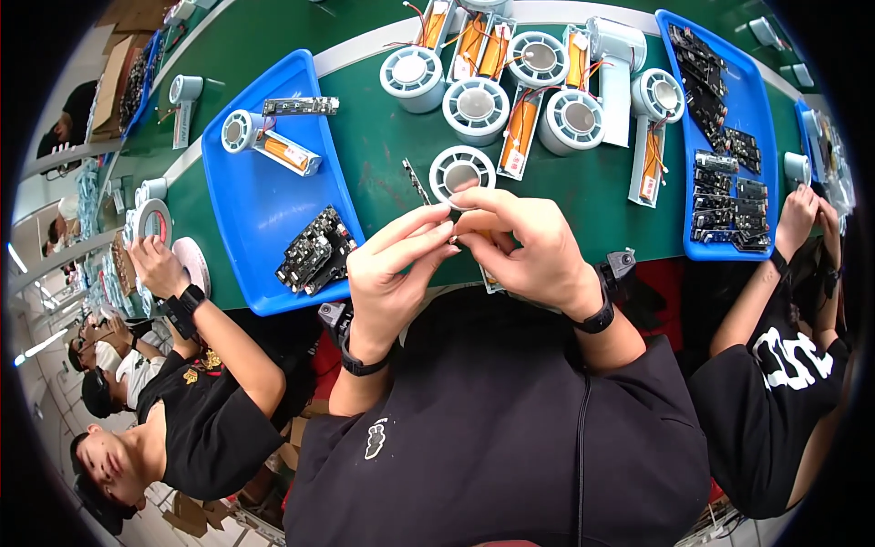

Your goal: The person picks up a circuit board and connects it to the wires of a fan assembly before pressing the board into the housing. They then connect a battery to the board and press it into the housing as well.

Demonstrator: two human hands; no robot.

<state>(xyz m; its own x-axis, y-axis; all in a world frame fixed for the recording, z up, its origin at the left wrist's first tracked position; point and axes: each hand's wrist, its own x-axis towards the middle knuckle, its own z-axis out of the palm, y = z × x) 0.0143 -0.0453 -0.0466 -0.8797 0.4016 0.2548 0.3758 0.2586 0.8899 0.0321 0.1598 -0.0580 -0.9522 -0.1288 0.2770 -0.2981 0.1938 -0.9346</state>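
In front of my chest both hands meet with the fingertips together. My left hand [390,278] is closed, and a narrow black circuit board [416,181] juts out edge-on just beyond its fingers. My right hand [533,244] is pinched against the left fingertips, where a tiny pale piece like a wire connector [454,240] shows. Directly beyond the fingers lies a handheld fan [462,171] with a round, light-blue ringed head. Its handle runs toward me and is mostly hidden under my right hand.
Several fans [476,108] with orange batteries and loose wires stand at the far middle of the green table [383,173]. The left blue tray [241,219] holds a fan and circuit boards; the right blue tray [766,164] holds more boards. Co-workers' hands [162,267] are at either side.
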